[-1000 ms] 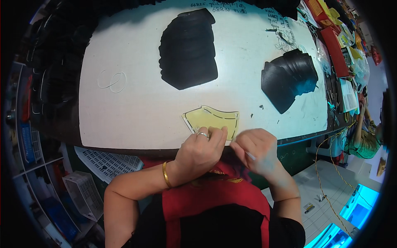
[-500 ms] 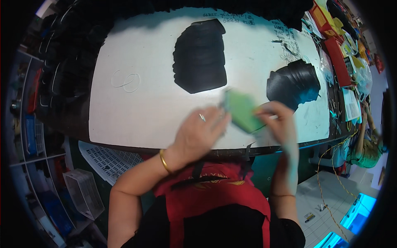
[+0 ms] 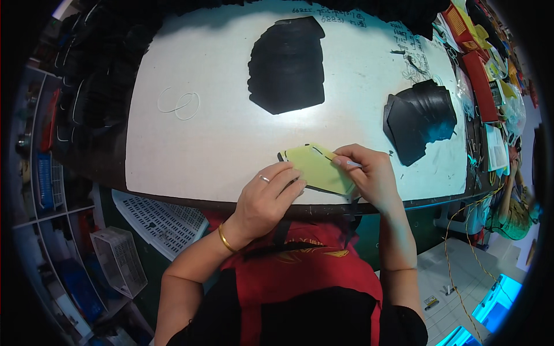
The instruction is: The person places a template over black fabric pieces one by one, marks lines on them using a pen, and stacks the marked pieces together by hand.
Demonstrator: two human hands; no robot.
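Template (image 3: 316, 167) now flat; underside hidden

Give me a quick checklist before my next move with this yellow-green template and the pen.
1. Left hand pressing the yellow-green template: ok.
2. Black piece under the template, edge showing: ok.
3. Right hand holding the pen: ok.
4. Pen tip on the template edge: cannot tell.
5. Template fully on the white table: not ok, it reaches the near edge.
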